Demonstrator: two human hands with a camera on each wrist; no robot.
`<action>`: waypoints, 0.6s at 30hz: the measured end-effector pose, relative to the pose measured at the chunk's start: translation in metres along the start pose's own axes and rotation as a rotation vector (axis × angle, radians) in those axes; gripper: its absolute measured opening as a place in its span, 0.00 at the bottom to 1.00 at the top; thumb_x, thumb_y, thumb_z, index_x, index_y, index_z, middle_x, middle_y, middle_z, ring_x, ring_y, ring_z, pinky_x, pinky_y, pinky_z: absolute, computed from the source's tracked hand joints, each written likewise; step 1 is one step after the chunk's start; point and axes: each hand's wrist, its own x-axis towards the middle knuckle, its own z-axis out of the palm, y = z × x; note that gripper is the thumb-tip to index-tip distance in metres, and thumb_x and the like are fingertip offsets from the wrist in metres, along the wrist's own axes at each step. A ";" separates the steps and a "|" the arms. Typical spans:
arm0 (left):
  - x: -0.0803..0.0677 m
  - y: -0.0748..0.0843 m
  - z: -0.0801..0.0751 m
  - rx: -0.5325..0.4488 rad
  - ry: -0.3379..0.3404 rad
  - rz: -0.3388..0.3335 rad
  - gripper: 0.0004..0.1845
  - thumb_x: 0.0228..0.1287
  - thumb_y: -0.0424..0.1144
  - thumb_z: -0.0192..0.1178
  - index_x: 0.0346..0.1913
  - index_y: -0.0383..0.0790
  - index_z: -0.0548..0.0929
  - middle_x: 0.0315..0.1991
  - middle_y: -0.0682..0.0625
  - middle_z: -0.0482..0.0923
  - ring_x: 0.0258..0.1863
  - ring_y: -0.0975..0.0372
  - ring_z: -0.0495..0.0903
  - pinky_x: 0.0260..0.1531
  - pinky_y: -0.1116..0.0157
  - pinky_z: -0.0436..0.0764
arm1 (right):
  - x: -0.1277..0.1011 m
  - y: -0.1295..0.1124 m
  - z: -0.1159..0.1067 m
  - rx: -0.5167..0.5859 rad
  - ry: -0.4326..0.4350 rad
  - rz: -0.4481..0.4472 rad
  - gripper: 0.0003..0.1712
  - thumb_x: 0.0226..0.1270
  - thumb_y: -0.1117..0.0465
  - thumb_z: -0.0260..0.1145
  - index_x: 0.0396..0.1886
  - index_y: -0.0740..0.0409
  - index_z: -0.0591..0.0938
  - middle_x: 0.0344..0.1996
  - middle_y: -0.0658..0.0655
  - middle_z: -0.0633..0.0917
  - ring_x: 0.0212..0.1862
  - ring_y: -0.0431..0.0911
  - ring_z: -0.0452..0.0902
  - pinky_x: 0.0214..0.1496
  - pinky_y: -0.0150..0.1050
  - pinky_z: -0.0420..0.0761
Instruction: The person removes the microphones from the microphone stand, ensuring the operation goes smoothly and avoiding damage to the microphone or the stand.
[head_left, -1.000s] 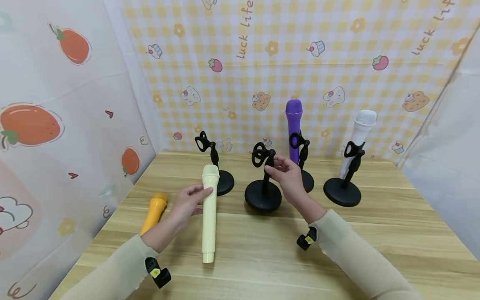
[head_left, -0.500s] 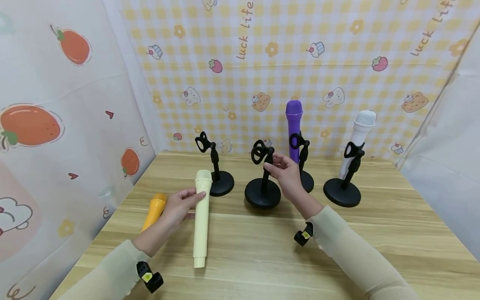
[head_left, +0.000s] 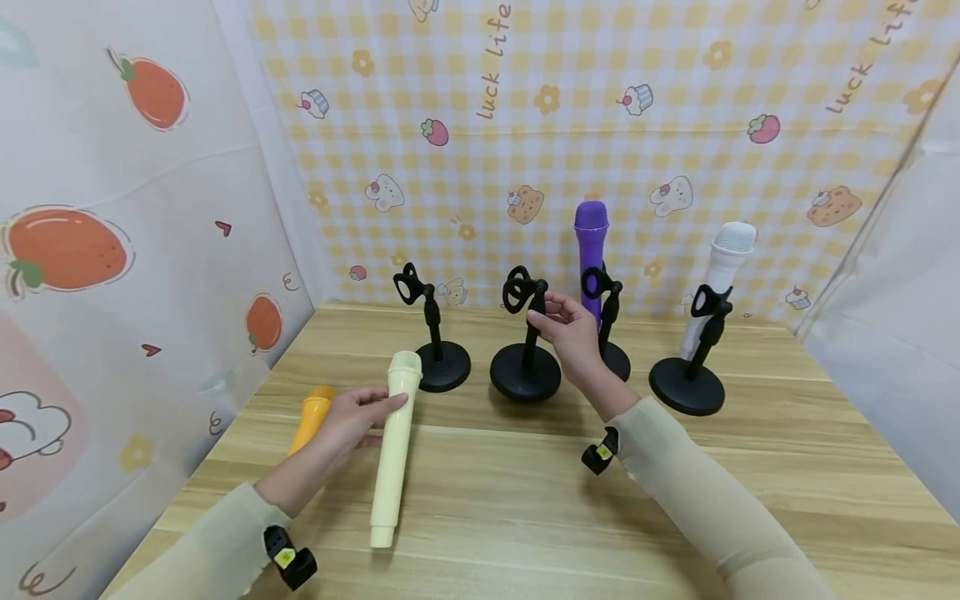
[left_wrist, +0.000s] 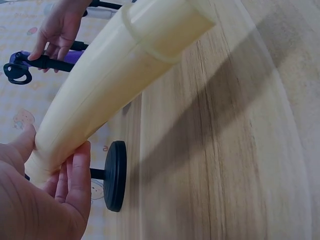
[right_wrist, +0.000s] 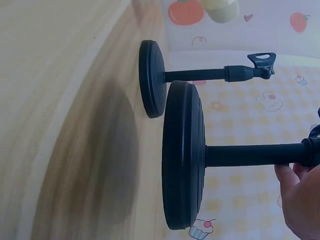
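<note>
My left hand (head_left: 352, 423) grips a pale yellow microphone (head_left: 393, 458) near its head, with the thumb across the front. Its body slants, the tail end toward me. In the left wrist view the microphone (left_wrist: 95, 85) looms large and clear of the wood. My right hand (head_left: 572, 335) pinches the upright of a black microphone stand (head_left: 525, 372) just below its clip. The stand's round base (right_wrist: 182, 155) hangs slightly above the table in the right wrist view, over its shadow. The clip at its top holds nothing.
Another black stand (head_left: 442, 367) is at the back left. Two stands (head_left: 686, 386) at the right have a white microphone (head_left: 731, 246) and a purple microphone (head_left: 591, 233) behind their clips. An orange microphone (head_left: 311, 417) lies beyond my left forearm. Patterned cloth walls (head_left: 480, 167) enclose the wooden table (head_left: 510, 500).
The pale yellow microphone has moved left and toward me, its tail swinging left. The stand in my right hand has risen slightly. Both hands keep their hold.
</note>
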 end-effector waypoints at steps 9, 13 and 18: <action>-0.002 -0.006 -0.004 0.027 0.011 -0.017 0.27 0.58 0.49 0.71 0.52 0.32 0.80 0.36 0.47 0.78 0.29 0.61 0.78 0.29 0.60 0.84 | 0.009 0.000 0.003 0.006 0.013 0.007 0.23 0.62 0.66 0.71 0.57 0.61 0.77 0.44 0.54 0.75 0.47 0.45 0.75 0.50 0.39 0.81; -0.003 -0.008 -0.006 0.045 0.028 -0.038 0.27 0.57 0.50 0.71 0.52 0.32 0.80 0.35 0.47 0.78 0.28 0.61 0.77 0.28 0.61 0.84 | 0.013 0.000 0.004 0.009 0.015 0.007 0.22 0.62 0.65 0.71 0.56 0.59 0.78 0.43 0.54 0.76 0.46 0.45 0.76 0.49 0.38 0.81; -0.003 -0.012 -0.009 0.068 0.040 -0.066 0.31 0.56 0.51 0.71 0.56 0.32 0.78 0.37 0.47 0.78 0.29 0.61 0.76 0.28 0.62 0.83 | 0.016 -0.001 0.006 0.006 0.012 0.003 0.20 0.62 0.64 0.71 0.54 0.57 0.79 0.42 0.53 0.78 0.45 0.45 0.77 0.49 0.39 0.81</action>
